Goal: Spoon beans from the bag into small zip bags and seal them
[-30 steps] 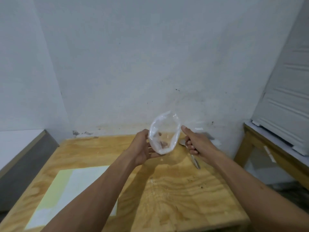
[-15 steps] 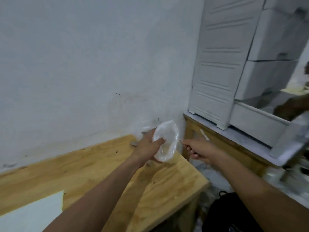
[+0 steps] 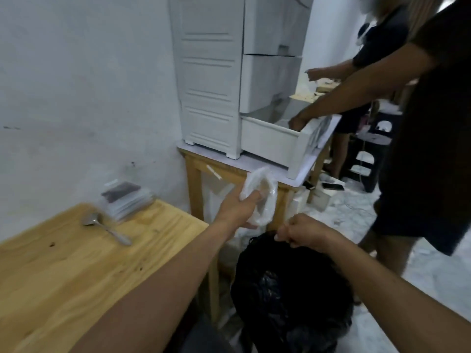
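Note:
My left hand [image 3: 237,208] grips a clear, open plastic bag [image 3: 263,197], held in the air past the right edge of the wooden table [image 3: 76,263]. My right hand [image 3: 303,231] pinches the rim of a black plastic bag [image 3: 288,289] that stands on the floor below it. A metal spoon [image 3: 105,228] lies on the table near its far corner. Behind the spoon, a stack of small zip bags [image 3: 127,200] leans by the wall; the top one looks dark.
A white plastic drawer cabinet [image 3: 229,72] stands on a second wooden table [image 3: 229,169], its bottom drawer [image 3: 277,138] pulled out. Another person in dark clothes [image 3: 420,149] stands at right, reaching into that drawer. A phone [image 3: 332,186] and clutter lie on the floor beyond.
My view has swung right and down, off the table. Both hands moved past the table's edge with the clear bag. My right hand now pinches the black bag.

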The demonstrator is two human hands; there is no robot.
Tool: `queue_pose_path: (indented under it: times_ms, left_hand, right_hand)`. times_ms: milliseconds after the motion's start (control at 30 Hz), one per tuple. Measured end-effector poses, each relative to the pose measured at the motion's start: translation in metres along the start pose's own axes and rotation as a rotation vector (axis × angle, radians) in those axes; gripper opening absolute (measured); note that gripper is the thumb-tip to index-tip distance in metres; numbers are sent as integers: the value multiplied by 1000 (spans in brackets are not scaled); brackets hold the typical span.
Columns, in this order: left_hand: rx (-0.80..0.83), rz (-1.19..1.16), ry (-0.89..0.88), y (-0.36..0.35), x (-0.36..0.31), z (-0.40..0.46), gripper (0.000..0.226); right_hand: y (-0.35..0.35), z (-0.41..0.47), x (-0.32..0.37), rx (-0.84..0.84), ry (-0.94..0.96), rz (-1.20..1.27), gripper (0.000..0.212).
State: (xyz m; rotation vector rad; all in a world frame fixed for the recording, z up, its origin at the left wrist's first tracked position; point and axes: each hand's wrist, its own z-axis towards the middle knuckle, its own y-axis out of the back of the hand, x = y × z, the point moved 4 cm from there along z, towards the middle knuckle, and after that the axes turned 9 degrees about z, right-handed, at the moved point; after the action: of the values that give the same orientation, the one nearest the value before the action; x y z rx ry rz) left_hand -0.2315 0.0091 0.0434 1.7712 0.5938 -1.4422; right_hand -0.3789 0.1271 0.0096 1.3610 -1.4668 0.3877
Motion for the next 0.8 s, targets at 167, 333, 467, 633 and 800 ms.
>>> queue_pose_path:
  times_ms: [167, 333, 467, 633, 800]
  left_hand:
    - [108, 243, -17, -66, 35, 12, 36]
    - [255, 414, 118, -104, 100, 20, 49]
    - [311, 393, 217, -126, 146, 12, 43]
    - [324, 391, 231, -146, 180, 13, 71]
    - [445, 476, 310, -150, 180, 18, 91]
  right_hand:
    - [1, 7, -72, -4, -128, 18, 26]
    - [-13, 30, -131, -25, -222, 44, 19]
    - [-23, 44, -161, -40, -240, 17, 16]
    - [-27, 49, -183, -21, -242, -83, 26]
    - [-25, 45, -184, 22, -283, -2, 17]
